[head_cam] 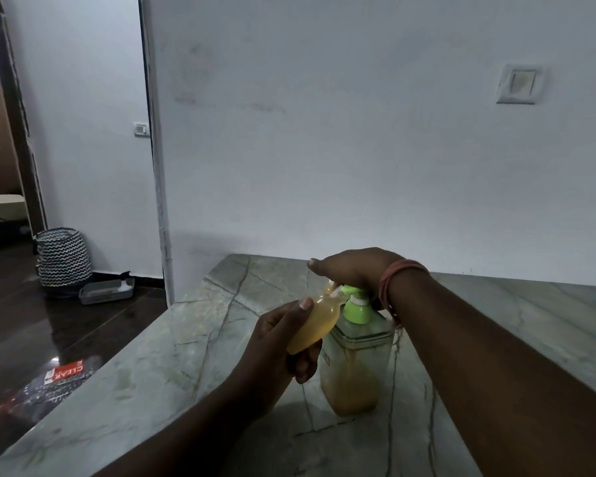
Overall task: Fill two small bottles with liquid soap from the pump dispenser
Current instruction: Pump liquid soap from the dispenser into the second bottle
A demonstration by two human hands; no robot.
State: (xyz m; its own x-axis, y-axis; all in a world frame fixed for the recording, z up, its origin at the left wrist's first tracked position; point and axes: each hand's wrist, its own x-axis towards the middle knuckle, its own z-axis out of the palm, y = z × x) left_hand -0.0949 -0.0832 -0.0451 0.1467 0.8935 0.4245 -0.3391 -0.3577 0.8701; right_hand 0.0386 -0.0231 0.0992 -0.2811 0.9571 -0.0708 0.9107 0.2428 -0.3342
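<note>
A clear square pump dispenser (353, 373) stands on the marble counter (172, 373), about half full of amber soap, with a green pump head (356, 309). My right hand (351, 270) lies flat on top of the pump head, palm down, fingers hiding the nozzle tip. My left hand (279, 349) holds a small bottle (315, 323) tilted, its mouth up against the nozzle. The small bottle looks almost full of yellow-orange soap. Only one small bottle is in view.
The white wall rises just behind the counter, with a switch plate (520, 83) up right. Left of the counter edge the dark floor holds a zigzag-patterned basket (64, 261), a grey tray (105, 291) and a red-labelled packet (54, 382).
</note>
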